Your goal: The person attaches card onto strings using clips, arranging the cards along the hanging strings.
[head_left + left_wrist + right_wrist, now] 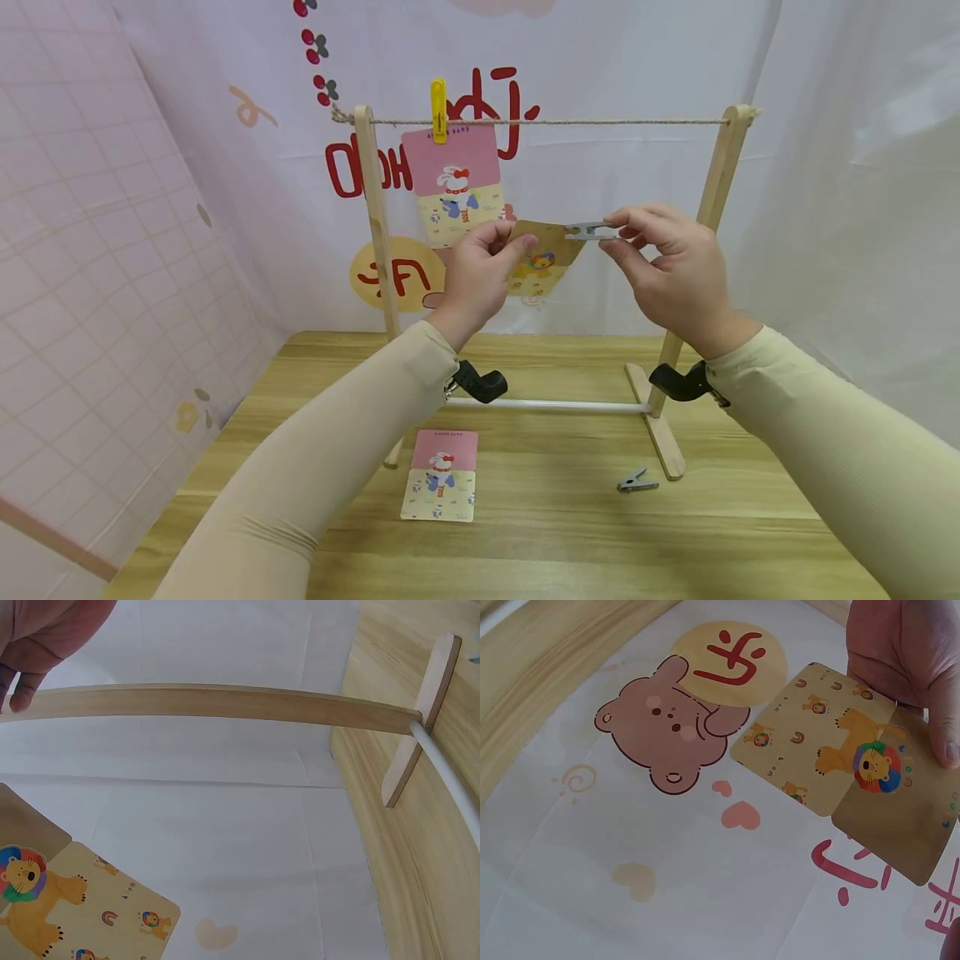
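My left hand (483, 271) pinches the left edge of a brown and cream lion card (546, 258) between thumb and fingers. In the right wrist view the lion card (855, 761) shows its printed front. My right hand (671, 271) pinches the handles of a grey clip (591, 231), whose nose overlaps the card's upper right corner. Both hands are below the twine (600, 122) of a wooden rack. From the twine's left part hangs a pink and cream rabbit card (456, 179), held by a yellow clothespin (439, 112).
A second pink and cream card (440, 477) lies on the wooden table (540, 533). Another grey clip (637, 481) lies by the rack's right foot (663, 442). Wooden posts (722, 179) hold the twine, and a white rod (555, 405) runs low between them. A printed cloth hangs behind.
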A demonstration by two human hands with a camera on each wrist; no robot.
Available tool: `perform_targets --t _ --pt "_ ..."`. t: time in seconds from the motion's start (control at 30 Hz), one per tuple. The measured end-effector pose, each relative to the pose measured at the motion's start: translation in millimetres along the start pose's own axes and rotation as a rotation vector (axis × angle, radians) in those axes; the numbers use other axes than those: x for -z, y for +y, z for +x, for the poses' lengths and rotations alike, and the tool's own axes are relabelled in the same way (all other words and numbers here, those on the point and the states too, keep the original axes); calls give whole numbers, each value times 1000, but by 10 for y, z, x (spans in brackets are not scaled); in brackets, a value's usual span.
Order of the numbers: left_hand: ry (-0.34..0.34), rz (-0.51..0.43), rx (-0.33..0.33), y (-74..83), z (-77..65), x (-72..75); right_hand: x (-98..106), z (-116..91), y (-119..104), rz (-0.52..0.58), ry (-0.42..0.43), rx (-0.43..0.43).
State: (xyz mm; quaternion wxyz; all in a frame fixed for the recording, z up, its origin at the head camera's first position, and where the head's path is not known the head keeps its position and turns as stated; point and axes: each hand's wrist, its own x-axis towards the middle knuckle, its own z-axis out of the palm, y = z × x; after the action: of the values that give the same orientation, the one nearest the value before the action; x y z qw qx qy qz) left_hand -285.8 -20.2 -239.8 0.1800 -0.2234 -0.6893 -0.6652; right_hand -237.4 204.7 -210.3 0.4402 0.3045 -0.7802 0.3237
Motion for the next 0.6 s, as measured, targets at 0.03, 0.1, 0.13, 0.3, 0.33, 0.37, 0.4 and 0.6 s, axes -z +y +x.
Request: perform_targets --t 0.03,0.1,0.13,0.3,0.33,0.37,0.4,0.6 --pt "3 1 6 2 -5 -2 4 5 -3 0 0 -1" --pt "4 5 14 2 -16 -12 11 12 -10 -2 -1 -3" --pt "4 8 17 1 -23 -17 15 14 -13 -2 -1 -3" --pt "3 -3 5 12 -17 -42 33 40 -28 4 6 8" --pt "5 -12 1 24 -8 -44 36 52 -33 6 12 13" --pt "7 -21 -5 37 6 -46 39 66 -38 10 18 19" --pt "10 -33 -6 52 21 -48 41 82 -44 11 25 26" --pt "34 -61 -18 137 102 -49 52 181 -75 14 45 57"
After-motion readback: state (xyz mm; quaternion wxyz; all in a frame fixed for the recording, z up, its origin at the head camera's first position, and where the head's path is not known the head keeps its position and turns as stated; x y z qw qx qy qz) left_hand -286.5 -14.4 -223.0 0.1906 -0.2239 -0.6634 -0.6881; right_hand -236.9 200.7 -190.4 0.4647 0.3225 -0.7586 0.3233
